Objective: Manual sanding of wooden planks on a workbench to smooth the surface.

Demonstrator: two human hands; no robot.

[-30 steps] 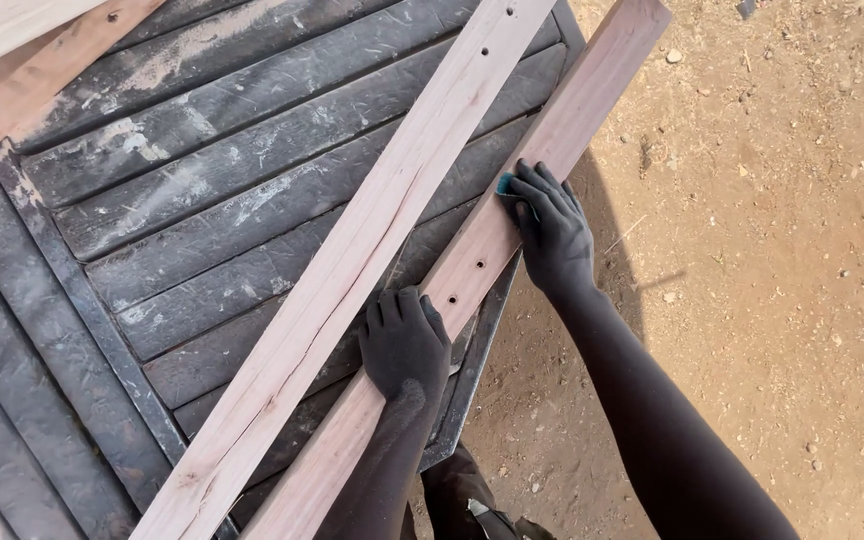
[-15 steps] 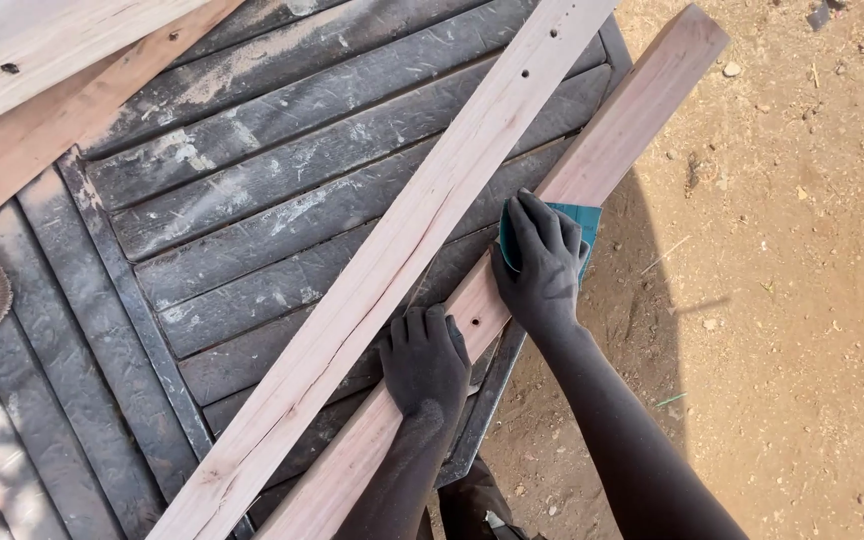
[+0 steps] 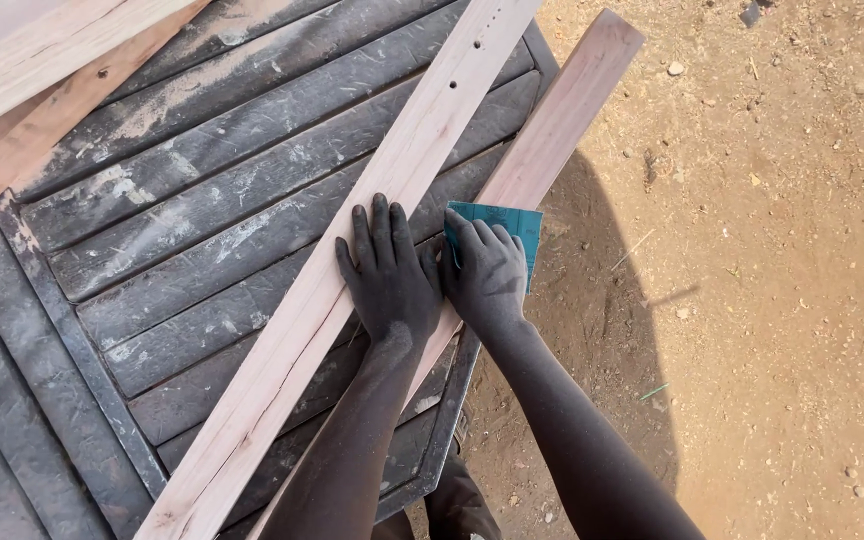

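Head view. A dark grey slatted plastic table (image 3: 202, 210), dusted with pale sawdust, fills the left and centre of the frame. Two long boards lie across it on a diagonal from lower left to upper right. The nearer to the upper left is a pale, planed wooden plank (image 3: 282, 350) with small drilled holes near its upper end. Just beside it, toward the lower right, lies a narrower pinkish-brown wooden board (image 3: 567, 115) whose upper end sticks out past the table edge over the ground.

In the middle of the frame the left hand (image 3: 387, 275) lies flat, palm down, fingers straight and slightly spread, on the pale plank, with its thumb side reaching over onto the narrower board. Right next to it, touching it, the right hand (image 3: 492, 275) presses palm down on a teal rectangular sheet of sandpaper (image 3: 507, 222), which lies on the pinkish-brown board; the fingers are curved over the sheet, its upper and right edges showing beyond them.

In the upper left corner more light wooden boards (image 3: 42, 70) rest on the table. The right side of the frame is sandy brown ground (image 3: 782, 300) with small stones, on which the arms' shadow falls.
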